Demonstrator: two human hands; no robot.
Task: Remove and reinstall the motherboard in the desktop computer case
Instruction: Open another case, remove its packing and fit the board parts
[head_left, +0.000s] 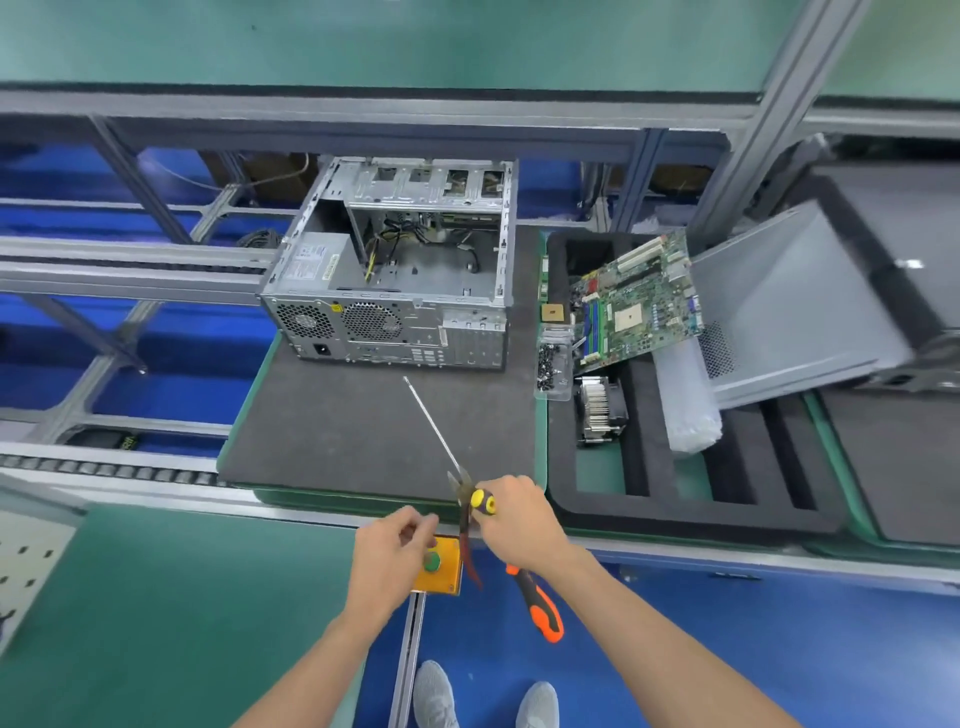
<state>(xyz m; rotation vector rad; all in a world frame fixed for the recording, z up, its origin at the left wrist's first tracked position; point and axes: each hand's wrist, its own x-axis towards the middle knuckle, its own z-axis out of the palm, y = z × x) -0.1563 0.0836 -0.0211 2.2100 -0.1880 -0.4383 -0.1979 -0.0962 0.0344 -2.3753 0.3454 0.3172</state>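
Two tools are sitting in your right hand (514, 525): you are gripping a long screwdriver (441, 441) and orange-handled pliers (540, 603). Your left hand (392, 551) is curling its fingers, pinching something too small to identify. Your motherboard (636, 301) is lying tilted in the foam tray (691, 514), right of the opened case (395, 270).

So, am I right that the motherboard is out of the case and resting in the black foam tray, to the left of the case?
Not quite: the head view shows the motherboard out of the case and resting tilted in the black foam tray, but to the right of the case, not the left.
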